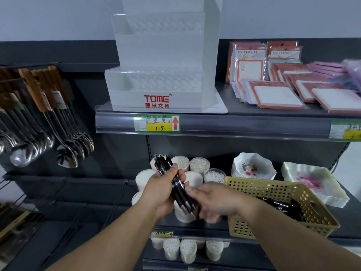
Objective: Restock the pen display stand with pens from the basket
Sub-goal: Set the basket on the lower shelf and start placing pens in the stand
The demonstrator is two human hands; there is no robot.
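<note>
Several black pens (pixel 176 185) are bunched in the left hand (pixel 160 192), whose fingers wrap round them. The right hand (pixel 213 202) meets their lower ends, its grip too blurred to tell. At 4 o'clock the yellow basket (pixel 277 187) sits at the shelf's front edge. At 12 o'clock stands the white display stand (pixel 160 61), open-topped and marked TOME. The price label (pixel 156 124) below it bears a red arrow.

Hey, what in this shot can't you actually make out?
Head view:
- Pens in the basket: hidden by its wall and the right forearm.
- Right hand: blurred; unclear whether it holds the pen bundle in the left hand.
- Far-right price label: cut by the frame edge.
- Display stand top: cut off above.
</note>
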